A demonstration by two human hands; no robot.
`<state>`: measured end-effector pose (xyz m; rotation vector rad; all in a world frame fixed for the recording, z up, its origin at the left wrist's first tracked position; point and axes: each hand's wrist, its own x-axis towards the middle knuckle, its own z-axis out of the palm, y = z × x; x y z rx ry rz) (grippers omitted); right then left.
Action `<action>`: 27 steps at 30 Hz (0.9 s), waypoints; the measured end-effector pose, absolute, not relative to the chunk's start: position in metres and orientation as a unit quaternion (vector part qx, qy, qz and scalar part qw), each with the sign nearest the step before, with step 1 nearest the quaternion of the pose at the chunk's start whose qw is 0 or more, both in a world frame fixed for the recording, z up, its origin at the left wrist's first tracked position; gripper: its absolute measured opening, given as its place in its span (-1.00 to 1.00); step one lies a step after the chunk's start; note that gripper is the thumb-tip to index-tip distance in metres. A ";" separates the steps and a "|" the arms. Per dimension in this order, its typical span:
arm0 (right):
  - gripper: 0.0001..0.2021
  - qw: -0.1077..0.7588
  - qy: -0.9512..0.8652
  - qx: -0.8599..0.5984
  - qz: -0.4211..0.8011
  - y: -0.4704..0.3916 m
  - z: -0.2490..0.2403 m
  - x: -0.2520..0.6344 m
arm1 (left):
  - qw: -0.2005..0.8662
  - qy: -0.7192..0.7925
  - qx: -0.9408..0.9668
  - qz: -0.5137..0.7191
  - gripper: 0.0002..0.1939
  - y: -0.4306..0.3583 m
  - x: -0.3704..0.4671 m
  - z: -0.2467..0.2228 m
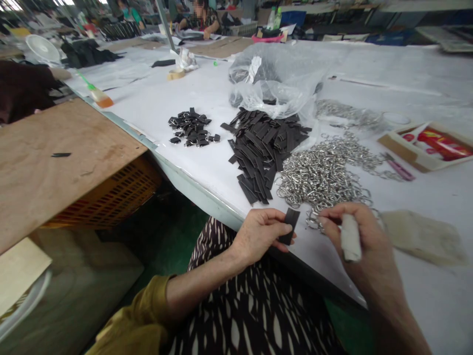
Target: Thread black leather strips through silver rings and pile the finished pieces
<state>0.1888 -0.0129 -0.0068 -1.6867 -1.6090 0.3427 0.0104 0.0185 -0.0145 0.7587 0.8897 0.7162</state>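
Note:
My left hand point(260, 231) pinches a short flat black strip point(290, 227) between thumb and fingers, over the table's near edge. At the near side of a heap of silver metal rings point(325, 170), my right hand point(364, 236) has its thumb and forefinger closed on a metal ring point(314, 220). A whitish wrap point(350, 238) covers one finger of that hand. Beyond my left hand lies a pile of loose black strips point(260, 143). Farther left is a smaller group of black pieces point(192, 127) with metal rings on them.
Clear plastic bags point(277, 81) lie behind the piles. On the right are an open box point(428, 145) with a red packet, pink-handled snips point(401, 167) and a beige pad point(423, 236). A glue bottle point(99, 96) and tape roll point(176, 74) stand left. Another person works across the table.

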 end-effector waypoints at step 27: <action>-0.87 0.355 -0.672 -0.590 0.272 -0.016 0.014 0.179 | 0.798 0.322 0.467 0.205 -0.49 0.025 -0.006 -0.010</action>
